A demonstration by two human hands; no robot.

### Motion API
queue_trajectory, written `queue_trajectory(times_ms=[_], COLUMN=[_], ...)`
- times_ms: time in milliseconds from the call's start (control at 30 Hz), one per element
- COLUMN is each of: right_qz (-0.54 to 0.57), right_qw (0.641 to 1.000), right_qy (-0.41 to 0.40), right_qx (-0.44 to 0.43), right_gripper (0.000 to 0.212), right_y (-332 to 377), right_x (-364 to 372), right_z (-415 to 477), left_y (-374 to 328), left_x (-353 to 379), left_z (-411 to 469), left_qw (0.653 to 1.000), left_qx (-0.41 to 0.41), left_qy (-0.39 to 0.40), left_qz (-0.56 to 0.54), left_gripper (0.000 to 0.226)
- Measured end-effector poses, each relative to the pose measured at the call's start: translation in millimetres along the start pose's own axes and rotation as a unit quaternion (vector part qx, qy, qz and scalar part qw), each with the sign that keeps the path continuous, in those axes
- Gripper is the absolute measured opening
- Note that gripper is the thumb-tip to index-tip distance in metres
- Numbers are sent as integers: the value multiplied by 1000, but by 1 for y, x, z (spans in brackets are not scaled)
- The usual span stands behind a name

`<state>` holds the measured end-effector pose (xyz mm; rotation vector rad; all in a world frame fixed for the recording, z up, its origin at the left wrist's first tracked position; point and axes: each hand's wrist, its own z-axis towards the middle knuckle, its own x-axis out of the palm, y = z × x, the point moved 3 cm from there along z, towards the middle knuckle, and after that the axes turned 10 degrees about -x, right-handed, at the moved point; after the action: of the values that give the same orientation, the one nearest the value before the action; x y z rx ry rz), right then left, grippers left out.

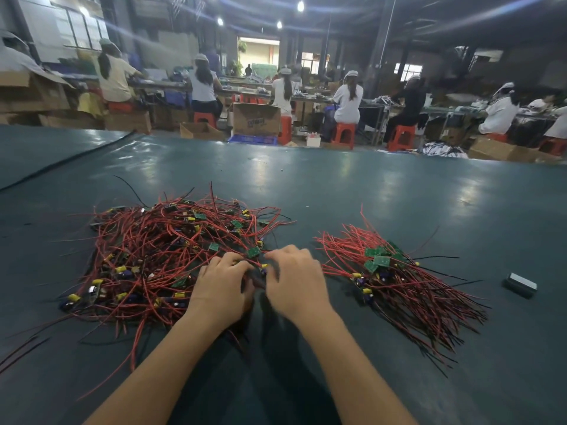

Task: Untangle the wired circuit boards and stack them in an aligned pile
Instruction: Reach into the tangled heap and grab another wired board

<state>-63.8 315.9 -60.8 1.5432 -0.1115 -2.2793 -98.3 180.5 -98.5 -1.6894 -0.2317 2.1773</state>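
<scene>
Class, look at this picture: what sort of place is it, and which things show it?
Most likely an electronics assembly workshop. A tangle of wired circuit boards lies on a green table, a sorted pile beside it, and capped workers sit on red stools behind.

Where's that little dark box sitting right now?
In the head view, the little dark box lies on the green table at the far right, apart from the aligned pile of boards to its left.

On the bench (pixel 337 185), the tangled heap (pixel 159 253) lies left of the left grip (pixel 219 282); the aligned pile (pixel 399 277) lies right of the right grip (pixel 296 279), with a small block (pixel 520 285) beyond.
</scene>
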Motion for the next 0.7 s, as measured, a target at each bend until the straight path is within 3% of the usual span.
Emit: queue_trajectory(times_ms=[133,300,433,600,700], right_qz=[-23,-20,93,136,152], right_qw=[997,999,992,958,933], right_qy=[76,35,-85,-240,-308], right_qx=[-7,-13,-28,-82,-103], right_gripper=[34,29,31,26,26], right_y=[6,1,-6,-5,-9], right_x=[23,21,2,-19,-28], right_z=[7,0,-9,-27,-30], left_y=[3,2,-8,-19,-21], left_x=[-1,-3,-19,-12,-12], left_z=[1,1,-3,-11,-12], left_qw=[1000,996,978,952,931], left_qx=[-19,-30,44,78,81], left_qy=[-11,-55,-129,-11,-7], left_qz=[-21,-68,-157,-297,-356], left_gripper=[27,16,27,52,45])
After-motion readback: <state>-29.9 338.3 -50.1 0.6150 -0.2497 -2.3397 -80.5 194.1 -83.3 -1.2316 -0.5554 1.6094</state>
